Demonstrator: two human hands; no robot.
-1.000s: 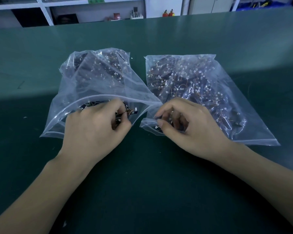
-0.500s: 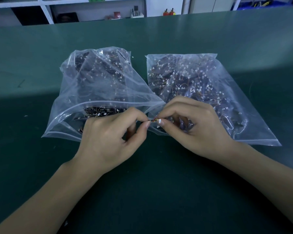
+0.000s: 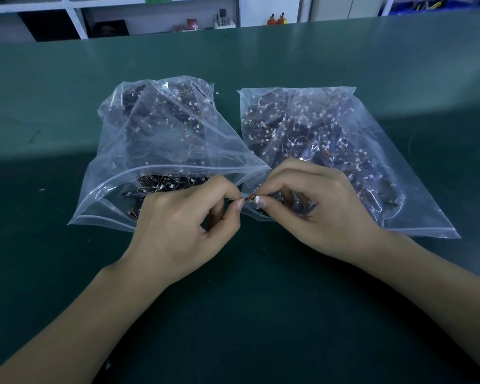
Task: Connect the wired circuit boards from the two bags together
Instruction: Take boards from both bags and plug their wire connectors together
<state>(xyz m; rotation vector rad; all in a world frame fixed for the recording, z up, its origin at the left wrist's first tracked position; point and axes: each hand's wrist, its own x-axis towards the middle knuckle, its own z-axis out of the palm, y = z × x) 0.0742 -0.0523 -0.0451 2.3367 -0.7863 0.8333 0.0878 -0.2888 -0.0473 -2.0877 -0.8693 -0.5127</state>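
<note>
Head view
Table (image 3: 67,106): a green mat covers it; everything below is placed from the left bag.
Left bag (image 3: 161,139): clear plastic, lying on the table with its mouth gaping open toward the person; dark circuit boards (image 3: 161,185) with thin wires and small white plugs show inside.
Right bag (image 3: 330,139): clear plastic, just to the right of the left bag, their near corners meeting; it holds more dark boards with wires and white plugs.
Left hand (image 3: 183,225): in front of the left bag's open mouth, fingers curled, thumb and forefinger pinching a small part at the bag's right near corner; the part itself is too hidden to name.
Right hand (image 3: 319,209): just right of that same corner, lying over the right bag's near edge, thumb and forefinger pinching a white plug (image 3: 257,200) with short red and yellow wires (image 3: 250,197).
Fingertips: the two hands' pinching tips almost touch.
Shelves (image 3: 161,15): white, far behind the left bag, with small items on them.
</note>
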